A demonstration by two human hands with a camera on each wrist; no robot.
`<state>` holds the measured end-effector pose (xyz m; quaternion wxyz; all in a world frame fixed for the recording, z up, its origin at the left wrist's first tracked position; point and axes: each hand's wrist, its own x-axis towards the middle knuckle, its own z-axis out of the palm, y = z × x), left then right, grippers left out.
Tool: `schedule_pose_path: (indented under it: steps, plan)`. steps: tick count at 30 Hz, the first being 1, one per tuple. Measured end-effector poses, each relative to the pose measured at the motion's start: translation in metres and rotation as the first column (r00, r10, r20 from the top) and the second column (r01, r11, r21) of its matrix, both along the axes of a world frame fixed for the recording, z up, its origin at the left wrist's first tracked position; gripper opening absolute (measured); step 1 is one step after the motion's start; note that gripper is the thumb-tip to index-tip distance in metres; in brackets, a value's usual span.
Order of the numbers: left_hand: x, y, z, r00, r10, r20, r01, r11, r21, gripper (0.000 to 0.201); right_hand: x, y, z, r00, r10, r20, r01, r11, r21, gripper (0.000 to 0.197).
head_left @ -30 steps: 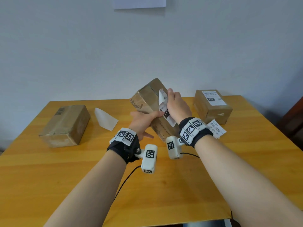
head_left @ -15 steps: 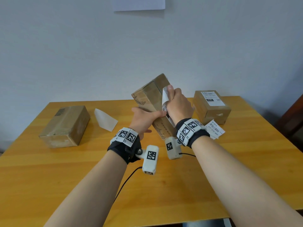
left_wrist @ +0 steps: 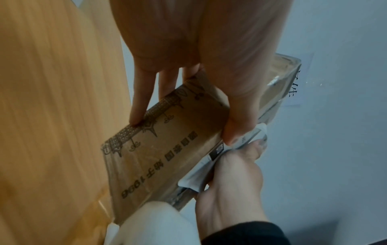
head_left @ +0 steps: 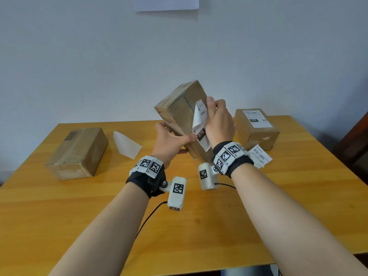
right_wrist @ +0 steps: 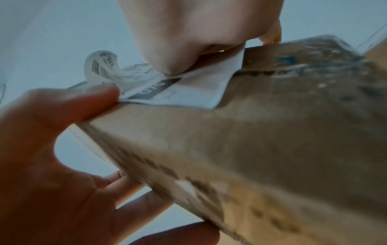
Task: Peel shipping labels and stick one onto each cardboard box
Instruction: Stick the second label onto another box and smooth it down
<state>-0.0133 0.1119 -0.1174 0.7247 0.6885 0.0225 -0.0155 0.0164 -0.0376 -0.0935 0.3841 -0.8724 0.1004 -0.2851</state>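
Above table centre: box, tilted, held off the surface. Left hand grips its lower end, thumb on front face touching label, fingers curled behind. Right hand presses label to the box w/ thumb; top part of label curls loose, lower part w/ "070" lies flat. On table: 2nd box at left, no label seen; white backing sheet beside it; 3rd box at right w/ label on top; spare label near it.
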Motion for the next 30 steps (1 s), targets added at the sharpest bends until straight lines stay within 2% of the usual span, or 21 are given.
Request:
schedule_pose_path:
  steps: [5,9,13,19,24,30]
  plan:
    - [-0.001,0.003,-0.001,0.998,0.003,0.055,-0.002,1.0,-0.015,0.088,0.0,-0.001,0.003,0.997,-0.027,0.071,0.023,0.998,0.051,0.062]
    - [-0.003,0.008,0.004,0.994,-0.016,0.108,0.016,1.0,-0.004,0.083,0.001,-0.005,0.003,0.991,-0.056,0.119,0.037,0.987,0.153,0.035]
    - [0.0,0.016,0.007,0.986,-0.025,0.165,0.017,0.999,0.046,0.085,0.002,-0.007,0.006,0.983,-0.078,0.169,0.04,0.975,0.22,0.038]
    - [0.005,0.024,0.005,0.98,-0.028,0.198,0.005,0.993,0.116,0.086,0.004,-0.011,0.006,0.998,-0.005,0.061,-0.015,0.946,0.323,0.044]
    - [0.018,0.021,-0.001,0.974,0.038,0.225,-0.059,0.994,0.091,0.082,0.013,-0.002,0.003,0.995,0.104,0.007,-0.101,0.949,0.299,0.057]
    - [0.047,0.014,0.0,0.94,0.058,0.335,-0.108,0.986,0.131,0.087,0.048,0.01,0.001,0.988,0.121,0.094,-0.14,0.964,0.227,0.054]
